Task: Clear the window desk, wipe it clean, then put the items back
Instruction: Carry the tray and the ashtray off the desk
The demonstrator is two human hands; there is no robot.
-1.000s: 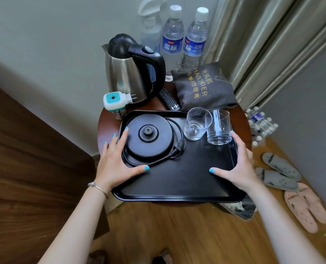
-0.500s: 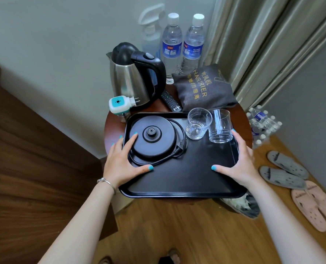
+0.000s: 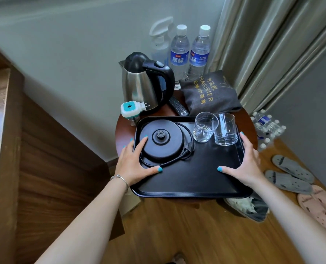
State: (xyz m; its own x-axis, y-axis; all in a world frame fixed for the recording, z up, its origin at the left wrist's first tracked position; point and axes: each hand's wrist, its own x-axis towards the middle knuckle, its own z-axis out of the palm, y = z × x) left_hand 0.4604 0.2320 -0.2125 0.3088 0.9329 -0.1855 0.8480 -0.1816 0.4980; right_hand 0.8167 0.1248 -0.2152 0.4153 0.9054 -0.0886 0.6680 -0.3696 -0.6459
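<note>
**While both hands flank it: black tray, item one, window desk**

Head view, sole view.

- Black tray (image 3: 187,180): flat on round wooden desk (image 3: 123,128), long axis running left to right, near edge overhanging the desk rim toward the wearer. Lies directly between the two hands; neither noticeably nearer.
- Left hand (image 3: 134,164): on left short edge of tray. Fingers spread wide and nearly straight; thumb laid inward across tray floor, index tip resting on kettle base (image 3: 161,141), remaining fingers outside the rim. Whether these curl under the edge: cannot tell.
- Right hand (image 3: 249,162): on right short edge. Thumb stretched inward on tray floor, fingers extended along outer rim, tips near the right-hand glass. No closed grip visible.
- Load on tray: kettle base with cord looped round it, left half; two glasses (image 3: 214,128) side by side, far right corner, upright.
- Off tray, behind it on desk: kettle (image 3: 141,88), plug-in device (image 3: 129,110), remote (image 3: 178,107), hairdryer bag (image 3: 209,94), two water bottles (image 3: 189,52).

Judgement: symmetric two-hand hold suited to shifting the tray level; glasses loose, liable to slide if tilted.
</note>
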